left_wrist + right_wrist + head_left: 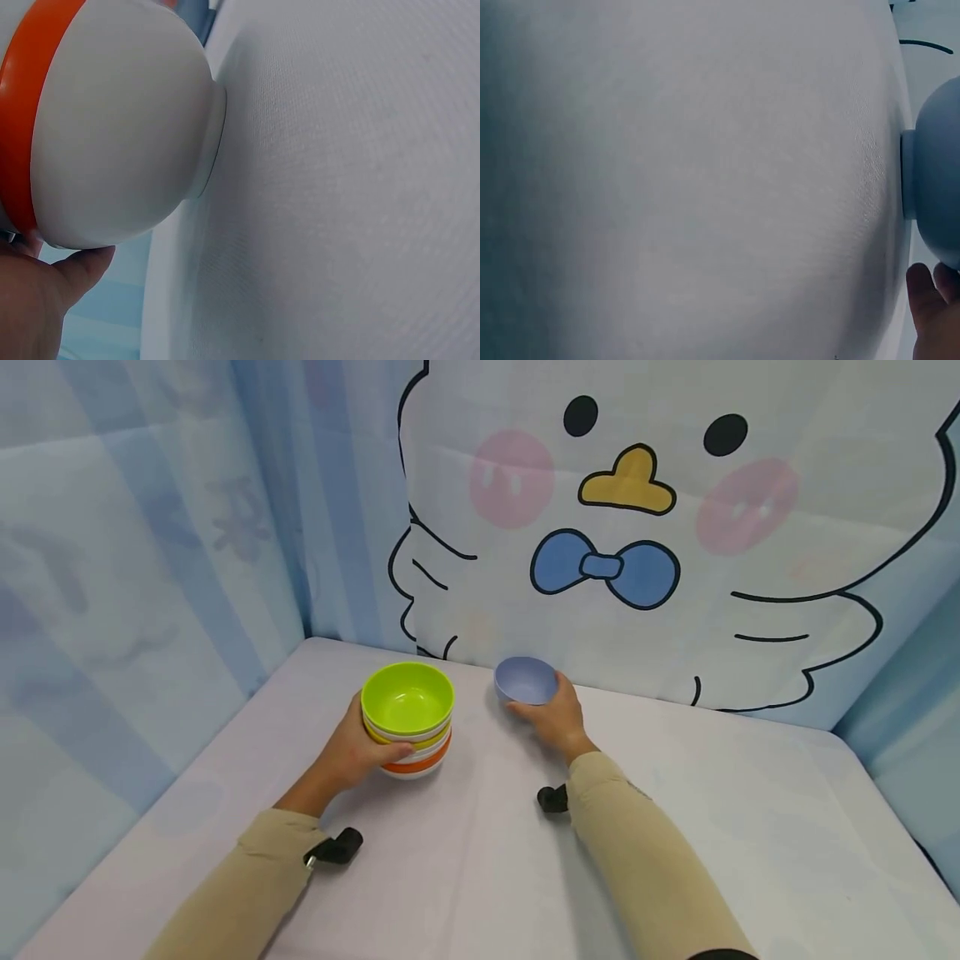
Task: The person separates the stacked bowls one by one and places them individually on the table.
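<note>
My left hand (358, 752) grips a stack of nested bowls, its thumb across the near side. On top is a lime green bowl (408, 697); below it show white, yellow and orange rims. In the left wrist view, the lowest white bowl (124, 124) has a foot close to the tablecloth, with an orange bowl (28, 97) nested in it. Further back, my right hand (558, 718) holds a periwinkle blue bowl (525, 681) by its right and near sides. That bowl's foot and side (941, 172) show at the edge of the right wrist view.
A pale cloth covers the table (465, 877). Behind it hangs a curtain (480, 593) printed with a cartoon bird, close to the blue bowl. Another blue and white curtain (135, 568) borders the left side. Black wrist mounts (337, 847) stick out from both sleeves.
</note>
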### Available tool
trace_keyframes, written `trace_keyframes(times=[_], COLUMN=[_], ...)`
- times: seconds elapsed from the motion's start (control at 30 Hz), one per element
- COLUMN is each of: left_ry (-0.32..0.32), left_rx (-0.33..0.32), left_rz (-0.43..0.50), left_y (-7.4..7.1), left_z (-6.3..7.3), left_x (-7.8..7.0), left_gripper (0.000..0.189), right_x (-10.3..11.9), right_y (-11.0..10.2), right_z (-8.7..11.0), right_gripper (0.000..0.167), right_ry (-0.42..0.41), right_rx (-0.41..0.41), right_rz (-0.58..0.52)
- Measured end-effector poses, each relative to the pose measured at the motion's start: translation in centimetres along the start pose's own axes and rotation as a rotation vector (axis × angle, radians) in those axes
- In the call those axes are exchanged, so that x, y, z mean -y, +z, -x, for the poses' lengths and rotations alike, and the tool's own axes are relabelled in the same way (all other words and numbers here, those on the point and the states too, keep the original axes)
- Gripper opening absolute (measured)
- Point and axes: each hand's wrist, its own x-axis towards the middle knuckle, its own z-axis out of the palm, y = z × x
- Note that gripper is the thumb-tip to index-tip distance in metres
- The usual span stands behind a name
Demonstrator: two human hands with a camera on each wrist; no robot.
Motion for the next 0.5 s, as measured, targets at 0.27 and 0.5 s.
trace_keyframes(times=[0.27, 0.5], left_ry=[0.023, 0.024], left_rx=[0.006, 0.0], left_rz=[0.006, -0.004], left_y=[0.1, -0.1], left_z=[0.0, -0.1], left_x=[0.3, 0.5], left_gripper=[0.098, 0.098], right_x=[-0.6, -0.5], right_y=[0.2, 0.4], right_z=[-0.6, -1.2], right_gripper=[0.111, 0.115], right_ry=[-0.009, -0.007], right_rx=[-0.006, 0.001], right_rz=[-0.006, -0.002])
